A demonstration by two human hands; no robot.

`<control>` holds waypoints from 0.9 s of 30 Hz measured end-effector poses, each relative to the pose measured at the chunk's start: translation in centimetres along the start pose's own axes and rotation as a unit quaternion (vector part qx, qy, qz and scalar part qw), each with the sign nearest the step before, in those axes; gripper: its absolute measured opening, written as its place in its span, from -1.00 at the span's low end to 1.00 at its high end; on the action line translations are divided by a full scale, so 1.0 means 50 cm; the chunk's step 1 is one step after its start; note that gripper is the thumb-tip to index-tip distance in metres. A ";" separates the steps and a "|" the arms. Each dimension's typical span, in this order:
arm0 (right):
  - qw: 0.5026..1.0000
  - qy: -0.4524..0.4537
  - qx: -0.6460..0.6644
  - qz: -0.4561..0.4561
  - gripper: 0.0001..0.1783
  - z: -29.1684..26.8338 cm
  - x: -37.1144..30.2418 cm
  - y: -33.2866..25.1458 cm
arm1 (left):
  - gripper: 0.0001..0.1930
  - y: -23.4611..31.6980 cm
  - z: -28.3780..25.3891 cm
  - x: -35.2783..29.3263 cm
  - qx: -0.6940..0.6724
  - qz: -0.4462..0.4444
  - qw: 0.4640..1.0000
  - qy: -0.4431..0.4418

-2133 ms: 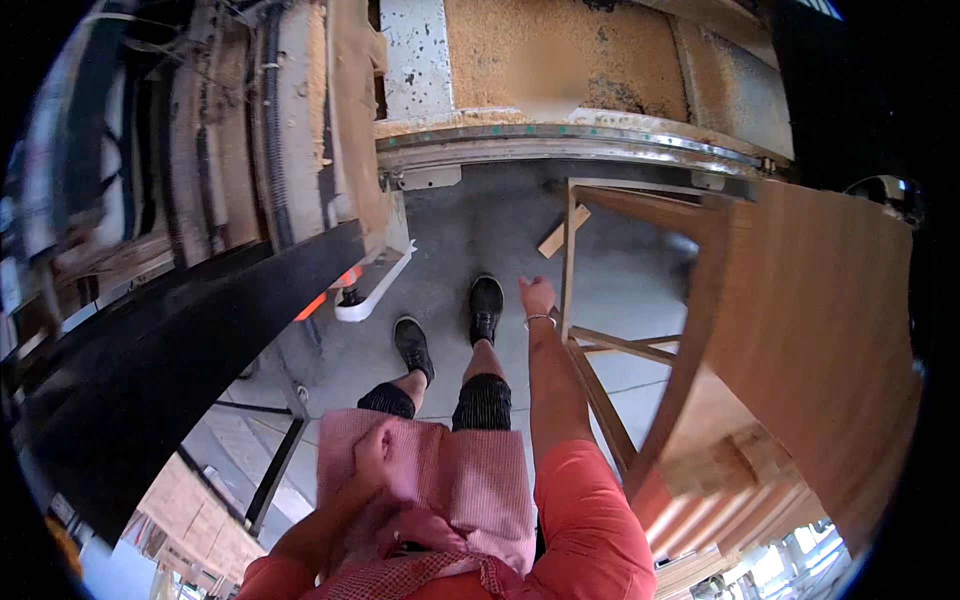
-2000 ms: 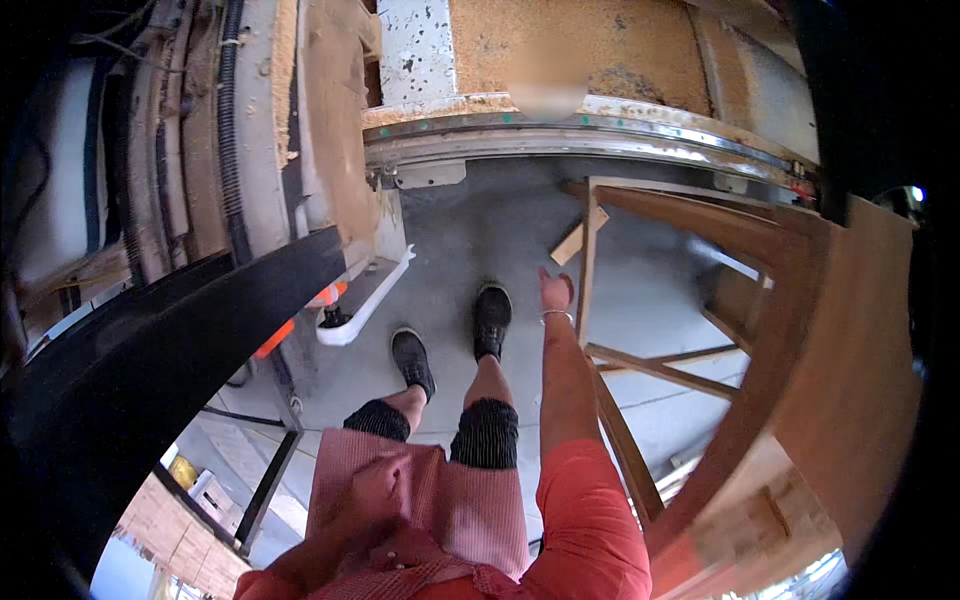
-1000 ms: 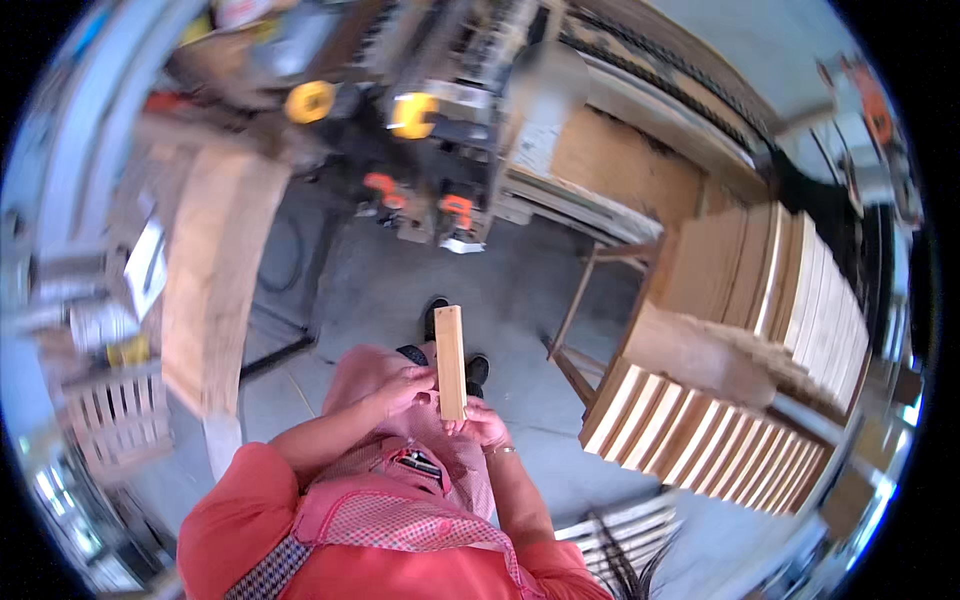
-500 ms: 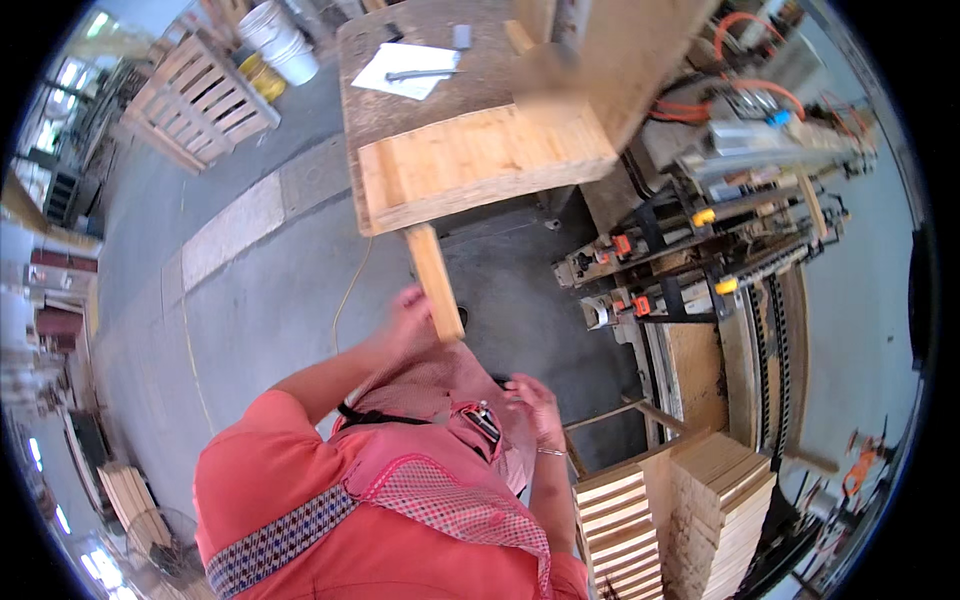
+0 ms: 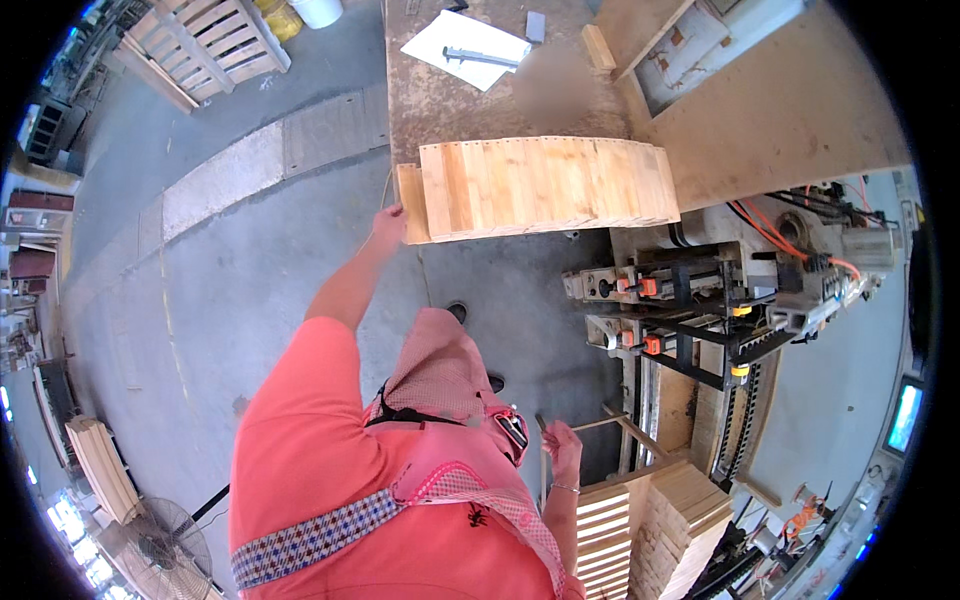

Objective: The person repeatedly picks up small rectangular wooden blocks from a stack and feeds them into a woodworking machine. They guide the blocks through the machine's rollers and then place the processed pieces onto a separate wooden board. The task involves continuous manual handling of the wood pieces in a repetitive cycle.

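My left hand (image 5: 388, 226) pinches the near edge of a short wooden board (image 5: 411, 204). That board stands at the left end of a row of similar wooden boards (image 5: 545, 185), packed face to face along the table's near edge. Down by the apron pocket (image 5: 512, 430), my right hand (image 5: 563, 452) is closed, with a small dark slim object (image 5: 542, 423) sticking out of its fingers. What kind of object it is cannot be made out. A caliper (image 5: 480, 57) rests on white paper (image 5: 440, 40) farther back on the table.
The worn table (image 5: 455, 115) is bounded on the right by a large wooden panel (image 5: 780, 125). Clamping machinery (image 5: 690, 320) stands to my right, with stacked wood pieces (image 5: 670, 520) nearer me. A pallet (image 5: 205, 45) leans at far left; a fan (image 5: 160, 550) stands lower left.
My left hand has carried the board forward to the left end of the row. My right hand has moved slightly right and down and now closes on a small dark object.
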State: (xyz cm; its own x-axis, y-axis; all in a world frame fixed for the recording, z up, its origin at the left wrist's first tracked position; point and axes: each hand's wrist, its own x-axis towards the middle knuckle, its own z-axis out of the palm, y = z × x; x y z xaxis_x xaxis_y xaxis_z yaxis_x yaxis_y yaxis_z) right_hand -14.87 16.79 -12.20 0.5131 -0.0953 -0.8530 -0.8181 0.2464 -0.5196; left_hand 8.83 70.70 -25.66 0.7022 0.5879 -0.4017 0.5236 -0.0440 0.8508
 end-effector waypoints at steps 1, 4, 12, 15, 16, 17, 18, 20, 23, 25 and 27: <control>1.000 0.009 -0.002 0.008 -0.75 0.007 -0.006 -0.001 | -0.72 -0.004 0.019 0.009 0.039 -0.005 0.999 0.013; 0.999 0.034 -0.017 0.012 -0.75 0.026 -0.022 0.003 | -0.70 -0.020 0.053 0.019 0.093 -0.009 0.995 0.045; 0.996 0.044 -0.076 0.008 -0.68 0.072 -0.030 -0.001 | -0.70 -0.035 0.051 0.018 0.164 0.005 0.986 0.040; 0.996 0.032 -0.085 -0.002 -0.68 0.078 -0.017 -0.005 | -0.66 -0.024 0.043 0.010 0.202 0.029 0.979 0.018; 0.995 0.028 -0.094 -0.003 -0.68 0.082 -0.013 -0.012 | -0.62 -0.021 0.039 0.001 0.204 0.043 0.978 0.005; 0.994 0.024 -0.102 -0.005 -0.68 0.084 -0.011 -0.017 | -0.59 -0.016 0.036 -0.013 0.205 0.058 0.977 -0.008; 0.994 0.030 -0.100 -0.014 -0.70 0.085 -0.013 -0.020 | -0.56 -0.038 0.033 -0.023 0.221 0.073 0.972 -0.030; 0.995 0.037 -0.088 -0.021 -0.72 0.081 -0.018 -0.027 | -0.50 -0.080 0.023 -0.050 0.255 0.105 0.958 -0.074; 0.996 0.049 -0.068 -0.021 -0.78 0.076 -0.017 -0.027 | -0.45 -0.067 0.035 -0.105 0.241 0.060 0.968 -0.049; 0.996 0.051 -0.063 -0.024 -0.78 0.084 -0.021 -0.043 | -0.45 -0.116 0.057 -0.074 0.112 0.004 0.993 -0.036; 0.996 0.053 -0.059 -0.030 -0.76 0.099 -0.031 -0.068 | -0.46 -0.134 0.076 -0.067 0.018 -0.041 0.999 -0.016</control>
State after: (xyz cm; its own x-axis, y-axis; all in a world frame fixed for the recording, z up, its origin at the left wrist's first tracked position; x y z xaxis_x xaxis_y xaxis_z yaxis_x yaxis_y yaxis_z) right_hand -11.61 20.86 -8.90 0.5374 -0.2098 -0.8168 -0.8145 0.1222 -0.5672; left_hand 4.81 65.95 -31.33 0.6705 0.5647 -0.4811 0.5969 -0.0256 0.8019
